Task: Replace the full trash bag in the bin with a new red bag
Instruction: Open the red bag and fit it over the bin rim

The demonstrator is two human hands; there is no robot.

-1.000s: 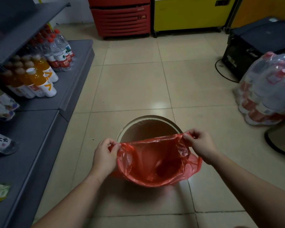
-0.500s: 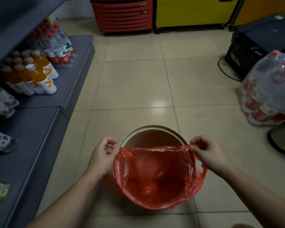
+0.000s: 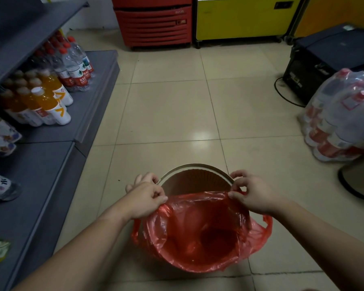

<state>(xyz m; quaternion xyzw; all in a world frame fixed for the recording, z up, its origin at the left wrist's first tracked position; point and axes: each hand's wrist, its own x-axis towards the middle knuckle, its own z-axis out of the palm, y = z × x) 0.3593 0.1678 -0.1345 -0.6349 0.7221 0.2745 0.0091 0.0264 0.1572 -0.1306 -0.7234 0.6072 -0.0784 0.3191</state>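
The red bag (image 3: 200, 232) sits in the bin (image 3: 195, 177), and its thin plastic is open like a big bowl. The near side of the bag is already folded down over the near edge of the bin, with two loops hanging outside, one on each side. The far edge of the bag is not over the rim yet; it stretches across the middle of the bin, and the brown inside wall and pale far rim show bare behind it. The left hand (image 3: 144, 199) pinches the bag's top edge on the left side, fingers curled tight on the plastic. The right hand (image 3: 252, 194) pinches the top edge on the right side the same way. No full bag is in sight, so the old one looks to be out already. I think the job is mostly done: what is left is to pull the far edge back over the far rim and tuck it snug. The bin stands on the tiled floor (image 3: 177, 114), with a shelf of drink bottles (image 3: 48, 101) off to the left.
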